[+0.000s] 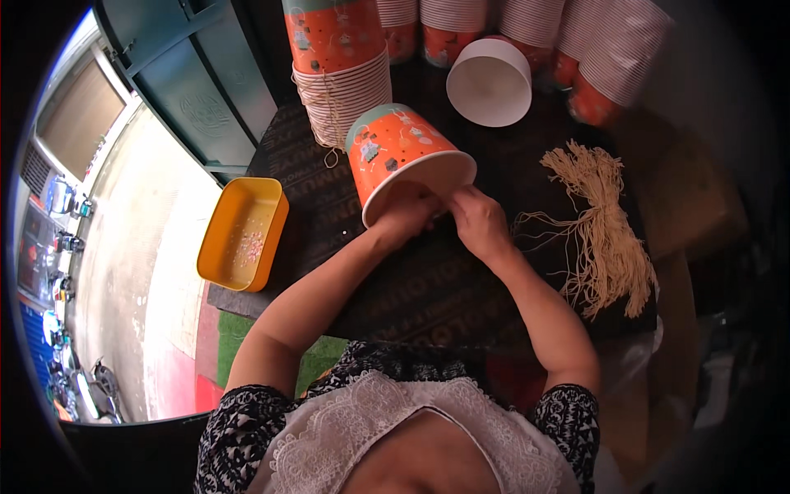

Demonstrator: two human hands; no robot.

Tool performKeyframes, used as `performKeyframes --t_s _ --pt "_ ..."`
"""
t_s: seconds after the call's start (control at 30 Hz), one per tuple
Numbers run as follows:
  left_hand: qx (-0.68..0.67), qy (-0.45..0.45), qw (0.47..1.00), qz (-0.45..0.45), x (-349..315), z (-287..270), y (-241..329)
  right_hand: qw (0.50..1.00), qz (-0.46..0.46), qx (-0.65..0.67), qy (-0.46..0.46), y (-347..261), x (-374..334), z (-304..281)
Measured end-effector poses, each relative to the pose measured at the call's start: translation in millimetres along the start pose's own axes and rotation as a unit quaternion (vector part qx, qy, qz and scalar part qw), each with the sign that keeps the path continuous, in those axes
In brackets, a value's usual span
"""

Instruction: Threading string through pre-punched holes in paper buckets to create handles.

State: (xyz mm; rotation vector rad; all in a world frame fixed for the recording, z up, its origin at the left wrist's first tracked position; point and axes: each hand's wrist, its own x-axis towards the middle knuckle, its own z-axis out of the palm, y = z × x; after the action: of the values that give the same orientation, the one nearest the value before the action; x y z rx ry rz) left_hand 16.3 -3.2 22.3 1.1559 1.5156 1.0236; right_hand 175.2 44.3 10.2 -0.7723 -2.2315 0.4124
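An orange paper bucket [403, 144] with a grey-green base band and printed figures lies tilted before me, its white-rimmed mouth toward me. My left hand [403, 221] reaches into the mouth at the lower rim; its fingers look curled in the shadow, and what they hold is hidden. At the right side of the rim, my right hand [479, 221] is closed, with thumb and fingers pinched on the bucket's edge. A bundle of beige strings [605, 230] lies to the right of my right hand. Left of my left forearm sits a yellow plastic tub [216, 247] with small pale and pink bits inside.
A tall stack of matching buckets [341, 86] with string hanging on it stands just behind. More nested stacks [621, 41] line the back of the dark printed table [444, 292]. One white-lined bucket [490, 82] faces me there. A green metal door [202, 90] stands at left.
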Motion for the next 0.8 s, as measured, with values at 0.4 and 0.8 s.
performKeyframes --t_s 0.4,0.8 --pt "-0.02 -0.011 0.998 0.052 -9 0 -6 0.996 0.049 0.069 -0.006 2 -5 -2" --pt "-0.112 -0.014 0.991 0.066 -8 -2 -11 0.992 0.083 0.098 -0.014 -1 -3 5"
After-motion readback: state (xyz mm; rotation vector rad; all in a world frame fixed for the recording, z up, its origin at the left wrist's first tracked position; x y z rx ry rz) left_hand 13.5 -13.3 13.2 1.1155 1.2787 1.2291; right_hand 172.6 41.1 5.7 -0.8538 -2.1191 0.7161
